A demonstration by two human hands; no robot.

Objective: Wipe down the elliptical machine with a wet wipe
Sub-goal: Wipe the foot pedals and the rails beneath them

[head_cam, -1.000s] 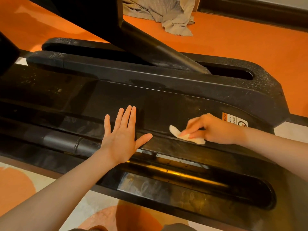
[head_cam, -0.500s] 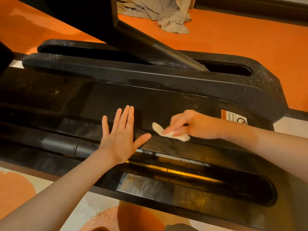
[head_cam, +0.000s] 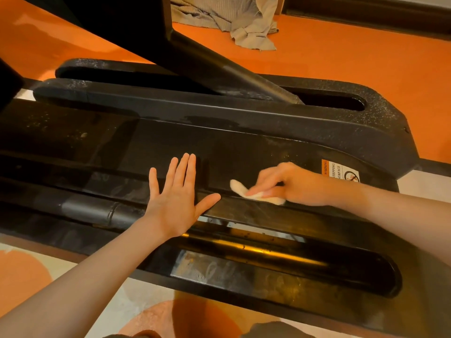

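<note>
The black elliptical machine [head_cam: 244,145] lies across the view, dusty on its far cover and glossy on the near panel. My left hand [head_cam: 175,198] rests flat on the panel's ridge with its fingers spread and straight. To its right, my right hand [head_cam: 290,184] holds a small white wet wipe [head_cam: 244,190] and presses it on the same ridge with its fingertips. The wipe sticks out to the left of the fingers, a short gap from my left thumb.
A black sloping arm [head_cam: 219,69] of the machine runs over the far cover into a slot [head_cam: 334,101]. A warning sticker [head_cam: 340,170] sits behind my right wrist. Below the ridge is a slot with a shiny rail [head_cam: 268,252]. Crumpled cloth [head_cam: 244,18] lies on the orange floor [head_cam: 366,57].
My right hand has slid the wipe leftward along the ridge, closer to my left thumb. My left hand has stayed flat in the same place.
</note>
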